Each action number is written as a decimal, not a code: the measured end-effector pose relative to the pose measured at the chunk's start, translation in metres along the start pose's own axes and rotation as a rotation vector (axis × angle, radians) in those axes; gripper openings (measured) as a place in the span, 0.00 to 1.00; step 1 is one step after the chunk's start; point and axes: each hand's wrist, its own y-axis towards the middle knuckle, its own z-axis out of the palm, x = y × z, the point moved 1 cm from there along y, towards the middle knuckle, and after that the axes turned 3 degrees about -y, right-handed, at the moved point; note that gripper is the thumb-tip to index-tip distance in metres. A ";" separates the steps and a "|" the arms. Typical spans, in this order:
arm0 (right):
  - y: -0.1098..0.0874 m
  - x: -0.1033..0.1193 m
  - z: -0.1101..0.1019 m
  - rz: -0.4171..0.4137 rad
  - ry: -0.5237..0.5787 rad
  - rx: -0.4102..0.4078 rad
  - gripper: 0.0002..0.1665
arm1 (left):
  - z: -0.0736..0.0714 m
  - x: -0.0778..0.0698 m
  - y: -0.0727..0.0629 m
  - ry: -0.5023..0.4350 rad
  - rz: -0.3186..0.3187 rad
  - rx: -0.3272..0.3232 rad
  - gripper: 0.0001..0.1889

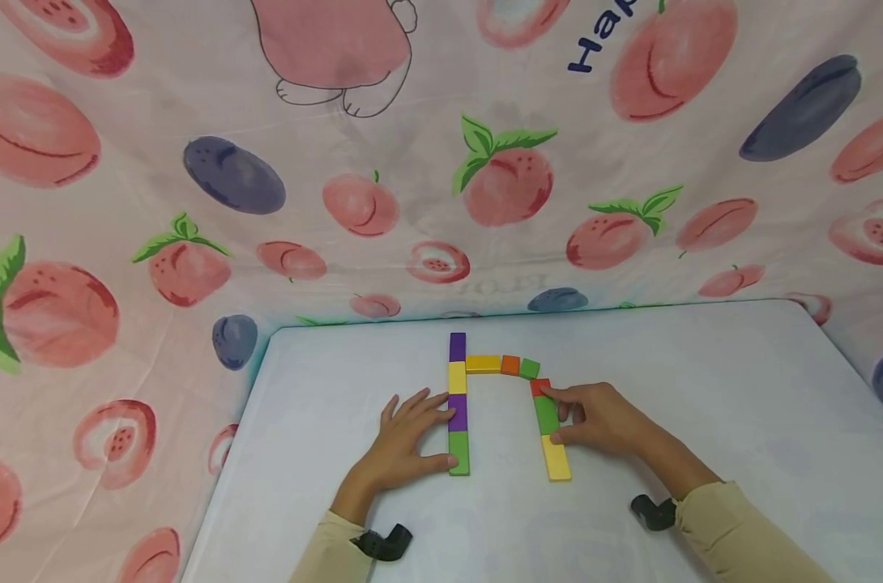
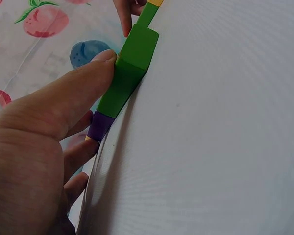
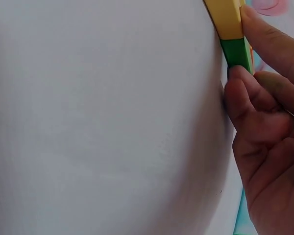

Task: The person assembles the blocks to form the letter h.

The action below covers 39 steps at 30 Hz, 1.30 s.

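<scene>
Flat coloured blocks form an angular arch on the white table. In its left column, a purple block [image 1: 458, 346], a yellow block [image 1: 457, 377], a second purple block [image 1: 457, 413] and a green block [image 1: 459, 453] stand end to end. My left hand [image 1: 401, 449] has its fingers spread along that column's left side, thumb at the green block. My right hand [image 1: 602, 421] touches the right column's outer side, index finger at the red block [image 1: 539, 388], thumb near where the green block [image 1: 547, 415] meets the yellow block [image 1: 556, 459]. Its other fingers are bent.
Between the columns, a top row runs from a yellow block [image 1: 483, 364] through an orange block [image 1: 510, 365] to a tilted green block [image 1: 529, 368]. The white table [image 1: 740, 389] meets a fruit-patterned cloth [image 1: 412, 138] at the back. Black straps hang at both sleeves.
</scene>
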 end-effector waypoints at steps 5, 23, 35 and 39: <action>-0.001 0.001 0.001 -0.003 0.040 -0.014 0.45 | 0.000 0.000 0.000 0.001 -0.001 0.001 0.37; 0.001 0.002 0.001 -0.005 0.053 -0.024 0.45 | -0.002 0.000 -0.001 -0.002 0.001 0.001 0.37; -0.010 0.013 -0.027 0.018 0.030 -0.237 0.30 | 0.000 0.002 -0.003 -0.012 0.009 0.001 0.38; -0.020 0.019 -0.051 -0.003 -0.049 -0.397 0.28 | -0.004 0.002 -0.003 -0.043 0.021 0.015 0.38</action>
